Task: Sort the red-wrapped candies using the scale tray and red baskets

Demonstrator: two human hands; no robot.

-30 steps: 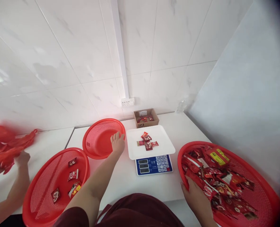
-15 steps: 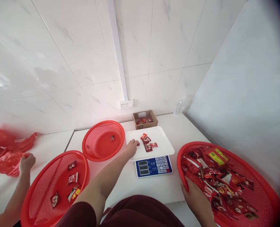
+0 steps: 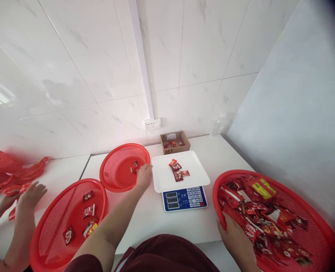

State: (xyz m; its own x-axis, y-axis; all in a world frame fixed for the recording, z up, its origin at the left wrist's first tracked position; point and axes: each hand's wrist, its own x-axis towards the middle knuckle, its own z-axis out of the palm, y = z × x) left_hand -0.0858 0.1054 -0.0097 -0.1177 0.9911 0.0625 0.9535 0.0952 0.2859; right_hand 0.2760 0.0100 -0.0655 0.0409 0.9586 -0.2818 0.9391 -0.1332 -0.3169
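My left hand [image 3: 145, 176] is over the right rim of the round red basket [image 3: 106, 170] at the back left. A small red item shows in that basket just beyond my fingers, near a wrapped candy [image 3: 135, 164]; my fingertips are partly hidden. My right hand [image 3: 237, 236] grips the rim of the large red basket [image 3: 218, 181], full of red packets [image 3: 255, 207]. Between my hands, a white tray [image 3: 162, 177] lies on a blue scale [image 3: 184, 199] and carries several red packets [image 3: 178, 175].
Another red basket [image 3: 51, 215] at the left holds several packets. Beside it are a co-worker's hands [image 3: 31, 194] and red plastic bags [image 3: 3, 166]. A cardboard box [image 3: 174, 142] and a clear plastic container [image 3: 217, 127] stand by the wall.
My left hand has moved left from the tray to the back left basket, and the small red item has left the tray. The co-worker's hands have shifted among the bags.
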